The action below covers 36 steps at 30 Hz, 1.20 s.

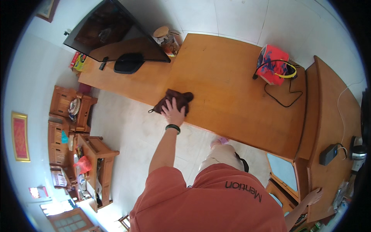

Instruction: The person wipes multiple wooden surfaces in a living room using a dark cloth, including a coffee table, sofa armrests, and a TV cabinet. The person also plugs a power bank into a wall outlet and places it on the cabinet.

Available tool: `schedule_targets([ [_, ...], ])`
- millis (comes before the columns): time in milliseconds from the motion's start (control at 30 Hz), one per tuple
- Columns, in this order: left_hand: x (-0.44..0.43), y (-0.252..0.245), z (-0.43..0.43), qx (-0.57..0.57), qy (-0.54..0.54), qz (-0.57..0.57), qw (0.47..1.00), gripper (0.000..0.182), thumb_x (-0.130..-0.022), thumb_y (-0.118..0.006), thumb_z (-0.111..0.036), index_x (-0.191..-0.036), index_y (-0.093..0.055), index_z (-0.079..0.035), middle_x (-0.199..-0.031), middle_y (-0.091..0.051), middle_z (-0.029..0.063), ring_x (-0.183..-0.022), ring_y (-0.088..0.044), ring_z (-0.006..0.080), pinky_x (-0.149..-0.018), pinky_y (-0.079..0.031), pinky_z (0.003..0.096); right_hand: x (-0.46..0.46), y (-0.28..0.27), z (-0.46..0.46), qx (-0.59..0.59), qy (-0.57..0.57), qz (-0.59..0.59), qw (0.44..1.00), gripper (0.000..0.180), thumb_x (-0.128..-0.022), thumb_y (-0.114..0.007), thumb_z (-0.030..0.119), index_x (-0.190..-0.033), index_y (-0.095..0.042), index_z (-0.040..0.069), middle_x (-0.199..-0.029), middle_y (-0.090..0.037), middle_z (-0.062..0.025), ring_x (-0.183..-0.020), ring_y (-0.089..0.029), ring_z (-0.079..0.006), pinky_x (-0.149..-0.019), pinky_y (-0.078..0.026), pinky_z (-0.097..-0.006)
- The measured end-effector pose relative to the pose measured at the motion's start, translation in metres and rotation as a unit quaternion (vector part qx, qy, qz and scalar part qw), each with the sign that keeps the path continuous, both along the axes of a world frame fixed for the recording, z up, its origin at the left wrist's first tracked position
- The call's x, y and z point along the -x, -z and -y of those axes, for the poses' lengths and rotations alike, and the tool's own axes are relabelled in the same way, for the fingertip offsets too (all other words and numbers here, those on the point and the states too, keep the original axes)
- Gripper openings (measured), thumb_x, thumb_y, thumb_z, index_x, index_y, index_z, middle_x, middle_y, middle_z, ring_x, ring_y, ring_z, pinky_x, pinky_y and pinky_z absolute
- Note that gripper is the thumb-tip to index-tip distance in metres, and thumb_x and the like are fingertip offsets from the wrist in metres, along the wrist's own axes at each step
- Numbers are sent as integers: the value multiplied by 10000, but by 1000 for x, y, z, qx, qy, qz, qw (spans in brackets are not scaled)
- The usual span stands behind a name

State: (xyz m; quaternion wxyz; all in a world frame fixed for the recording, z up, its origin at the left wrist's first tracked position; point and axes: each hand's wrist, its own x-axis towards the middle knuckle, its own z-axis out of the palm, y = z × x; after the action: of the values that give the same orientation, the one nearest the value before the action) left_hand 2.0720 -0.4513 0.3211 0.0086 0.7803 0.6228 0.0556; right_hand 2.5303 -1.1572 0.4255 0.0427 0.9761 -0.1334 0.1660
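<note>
My left hand (174,112) presses a dark brown cloth (177,100) against the wooden desktop (229,87), near its front edge. The fingers are spread over the cloth, and a small loop at one corner sticks out past the edge. A dark band circles the left wrist. To the right, my right hand (314,196) rests on the raised wooden top (326,185) by its near edge, with nothing seen in it.
A monitor (116,34) stands on the lower left surface beside a remote (103,64). Jars (166,40) sit behind it. A red patterned bag (272,63) with a black cable (282,103) lies back right. A dark box (328,154) and kettle (358,153) occupy the raised top.
</note>
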Motion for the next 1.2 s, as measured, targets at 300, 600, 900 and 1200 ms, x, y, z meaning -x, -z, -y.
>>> schedule_targets([
  [300,-67,0,-128,57,70,26,996,765,-901,-530,-518,-1534,-202,-241,-1590,-175,133,-1422,-157,471,-1131,-139,627,2,2,-9,146,59,46,986,318,-1032,-402,208,-1263,-595,104,-1338,-550,-75,-1173,-541,-244,-971,-478,-358],
  [600,-186,-1,-259,65,143,0,988,753,-921,-474,-548,-1540,-173,-244,-1600,-140,111,-1424,-169,452,-1134,-152,619,31,13,-58,371,146,-115,910,289,-1006,-444,115,-1244,-607,85,-1396,-502,-75,-1138,-555,-231,-933,-497,-362],
  [900,-270,-8,-359,100,103,0,990,772,-893,-470,-569,-1540,-204,-242,-1610,-134,97,-1451,-135,415,-1144,-149,596,44,7,-47,184,122,-150,964,342,-1019,-384,100,-1315,-529,8,-1408,-479,-159,-1286,-465,-306,-1022,-456,-413],
  [1200,-326,9,-293,36,133,56,989,723,-845,-520,-479,-1491,-340,-208,-1571,-245,129,-1419,-208,425,-1121,-155,606,45,48,-7,287,83,-38,954,292,-969,-458,73,-1225,-591,26,-1365,-527,-144,-1220,-522,-362,-1010,-461,-444],
])
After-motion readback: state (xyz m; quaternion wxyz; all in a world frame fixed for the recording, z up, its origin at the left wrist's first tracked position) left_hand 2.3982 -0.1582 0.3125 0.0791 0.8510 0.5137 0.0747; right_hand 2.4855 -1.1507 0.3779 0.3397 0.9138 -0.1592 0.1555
